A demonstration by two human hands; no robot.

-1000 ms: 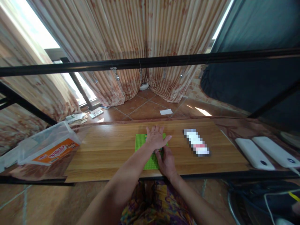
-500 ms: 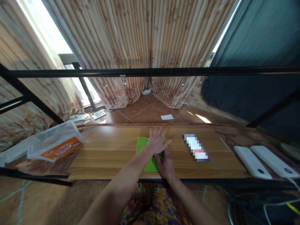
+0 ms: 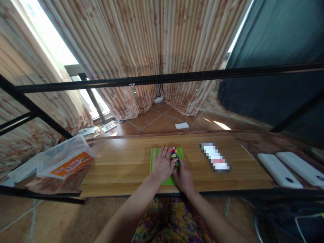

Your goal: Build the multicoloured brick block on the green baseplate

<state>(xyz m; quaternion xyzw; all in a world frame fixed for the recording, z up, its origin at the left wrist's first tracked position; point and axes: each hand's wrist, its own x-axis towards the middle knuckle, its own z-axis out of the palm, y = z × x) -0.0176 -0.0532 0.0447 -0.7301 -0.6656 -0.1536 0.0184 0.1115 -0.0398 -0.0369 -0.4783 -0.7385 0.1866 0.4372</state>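
A green studded baseplate [image 3: 153, 154] lies on the wooden table in front of me. Small multicoloured building bricks [image 3: 174, 153] form a narrow block on its right half. My left hand [image 3: 162, 165] lies flat over the plate's left half, fingers stretched away from me, its thumb at the block's left side. Around the near right end of the block curl the fingers of my right hand [image 3: 184, 176], at the plate's right edge. Both hands hide part of the plate, and the lower end of the block is partly covered.
A blurred-out phone-like object [image 3: 215, 158] rests on the wooden tabletop [image 3: 121, 165] to the right. At the far right lie two white devices [image 3: 279, 170]. A clear plastic box [image 3: 68, 158] with an orange label stands at the left. A black bar [image 3: 152, 80] crosses beyond the table.
My left hand has moved left and towards me, off the bricks, which now show. My right hand stays by the near end of the block. The view has tilted slightly.
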